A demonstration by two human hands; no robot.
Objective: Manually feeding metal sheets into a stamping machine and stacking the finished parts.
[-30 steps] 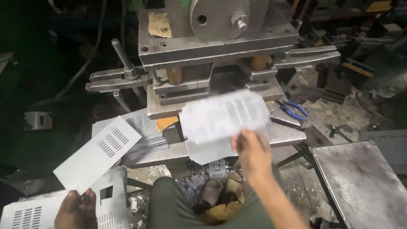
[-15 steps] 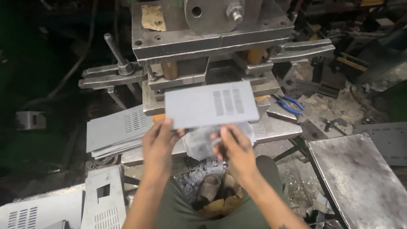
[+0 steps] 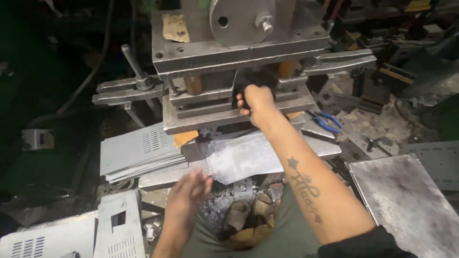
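Note:
My right hand (image 3: 256, 102) reaches up to the front of the metal press (image 3: 239, 52), fingers curled into a fist at the dark die gap. Whether it holds anything there is hidden. My left hand (image 3: 189, 196) is lower and blurred, fingers spread, its tips at the near edge of a grey perforated sheet-metal panel (image 3: 248, 155). That panel lies motion-blurred on the press bed below the die. A stack of similar slotted panels (image 3: 138, 150) rests at the left of the bed.
More slotted panels (image 3: 112, 229) lie at lower left. A bare steel plate (image 3: 406, 200) sits at lower right. Blue-handled pliers (image 3: 325, 122) lie right of the press, and a lever handle (image 3: 134, 67) sticks up at its left. Scrap punchings litter the floor by my feet.
Both hands held a panel level at the die half a second ago. Now my right hand is up at the die gap, my left has dropped, and a panel lies blurred on the bed.

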